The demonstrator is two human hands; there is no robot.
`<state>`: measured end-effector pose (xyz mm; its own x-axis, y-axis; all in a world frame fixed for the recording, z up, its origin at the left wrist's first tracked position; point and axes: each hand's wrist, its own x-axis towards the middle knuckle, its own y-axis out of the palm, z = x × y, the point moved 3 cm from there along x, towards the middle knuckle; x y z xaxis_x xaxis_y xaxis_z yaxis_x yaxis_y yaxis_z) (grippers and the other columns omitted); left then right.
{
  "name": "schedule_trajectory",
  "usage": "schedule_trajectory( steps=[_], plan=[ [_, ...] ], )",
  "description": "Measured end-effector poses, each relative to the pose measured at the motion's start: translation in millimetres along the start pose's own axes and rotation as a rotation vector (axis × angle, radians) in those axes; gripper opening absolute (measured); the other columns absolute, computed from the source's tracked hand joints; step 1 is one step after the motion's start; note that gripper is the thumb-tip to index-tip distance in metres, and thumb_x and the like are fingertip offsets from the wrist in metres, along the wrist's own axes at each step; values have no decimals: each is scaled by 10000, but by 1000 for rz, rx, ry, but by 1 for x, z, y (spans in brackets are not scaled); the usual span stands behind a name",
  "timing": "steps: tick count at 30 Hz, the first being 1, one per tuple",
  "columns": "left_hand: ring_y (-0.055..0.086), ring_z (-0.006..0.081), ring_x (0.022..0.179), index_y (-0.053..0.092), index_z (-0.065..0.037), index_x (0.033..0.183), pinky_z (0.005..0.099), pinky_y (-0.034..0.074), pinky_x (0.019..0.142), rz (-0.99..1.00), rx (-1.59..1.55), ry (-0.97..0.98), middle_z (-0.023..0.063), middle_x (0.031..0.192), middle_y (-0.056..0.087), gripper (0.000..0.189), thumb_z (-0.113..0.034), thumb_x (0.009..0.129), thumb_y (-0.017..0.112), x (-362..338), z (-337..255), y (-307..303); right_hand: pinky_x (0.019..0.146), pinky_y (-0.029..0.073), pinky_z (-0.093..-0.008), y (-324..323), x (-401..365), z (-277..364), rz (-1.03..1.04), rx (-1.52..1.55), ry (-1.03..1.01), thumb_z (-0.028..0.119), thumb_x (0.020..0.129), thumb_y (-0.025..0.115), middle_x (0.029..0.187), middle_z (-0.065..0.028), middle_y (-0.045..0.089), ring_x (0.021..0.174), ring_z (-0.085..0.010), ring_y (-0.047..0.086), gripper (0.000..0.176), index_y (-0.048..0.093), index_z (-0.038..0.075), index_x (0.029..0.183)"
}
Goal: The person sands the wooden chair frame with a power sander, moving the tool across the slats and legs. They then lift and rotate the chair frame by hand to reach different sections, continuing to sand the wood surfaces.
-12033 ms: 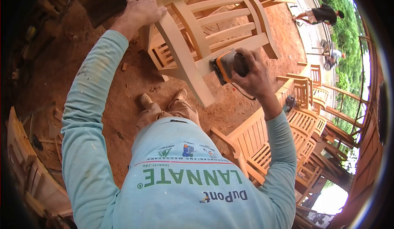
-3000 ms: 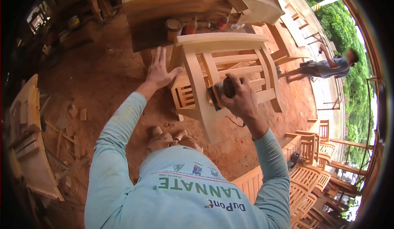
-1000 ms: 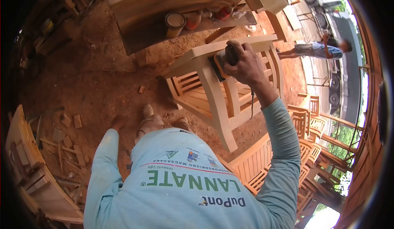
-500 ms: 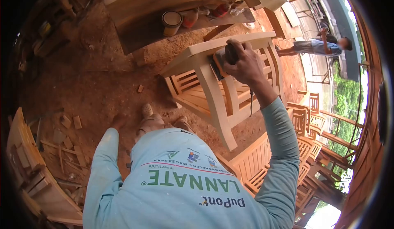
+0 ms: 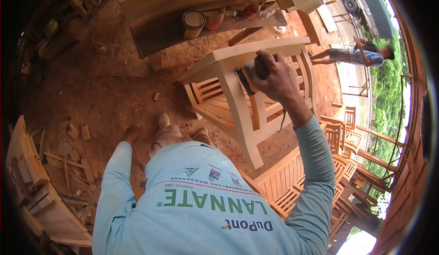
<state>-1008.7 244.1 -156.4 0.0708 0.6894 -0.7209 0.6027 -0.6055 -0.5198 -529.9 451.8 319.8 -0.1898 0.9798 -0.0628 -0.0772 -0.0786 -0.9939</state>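
Observation:
My right hand [image 5: 278, 79] is wrapped over the top of an orange-and-black power sander [image 5: 247, 78]. The sander is on the side frame of a pale wooden armchair [image 5: 233, 102], close to its upper corner. Its cord [image 5: 283, 120] hangs down below my wrist. Slats and a slatted seat show through the chair frame. My left hand [image 5: 132, 134] hangs low at my side, away from the chair. It is dark against the ground, and its fingers are hard to make out.
Beyond the chair, a wooden bench [image 5: 151, 42] bears a tub [image 5: 194, 23] and bottles [image 5: 215, 20]. Wood scraps [image 5: 75, 156] lie at left. Slatted wooden furniture [image 5: 279, 175] stands at right. Another person [image 5: 361, 56] stands outside at upper right.
My right hand and the sander have shifted slightly down and to the right along the chair frame. The sander's cord has swung. My left hand hangs as before.

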Motion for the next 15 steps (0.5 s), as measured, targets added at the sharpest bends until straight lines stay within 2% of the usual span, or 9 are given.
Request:
schedule_trajectory(
  steps=[10, 15],
  plan=[
    [672, 472, 1263, 758, -1, 1262, 531, 520, 1066, 55, -16, 3, 293, 1316, 718, 564, -471, 980, 628, 6, -6, 2, 860, 614, -554, 7, 1, 8, -67, 27, 55, 335, 812, 812, 1271, -240, 606, 1004, -467, 738, 720, 593, 261, 1494],
    [678, 476, 1253, 757, 5, 1262, 535, 527, 1059, 43, -4, -4, 301, 1312, 717, 569, -474, 983, 631, 17, -5, 5, 859, 617, -552, 2, 0, 6, 4, 12, 63, 337, 814, 811, 1270, -234, 611, 1015, -470, 740, 712, 601, 261, 1490]
  ],
)
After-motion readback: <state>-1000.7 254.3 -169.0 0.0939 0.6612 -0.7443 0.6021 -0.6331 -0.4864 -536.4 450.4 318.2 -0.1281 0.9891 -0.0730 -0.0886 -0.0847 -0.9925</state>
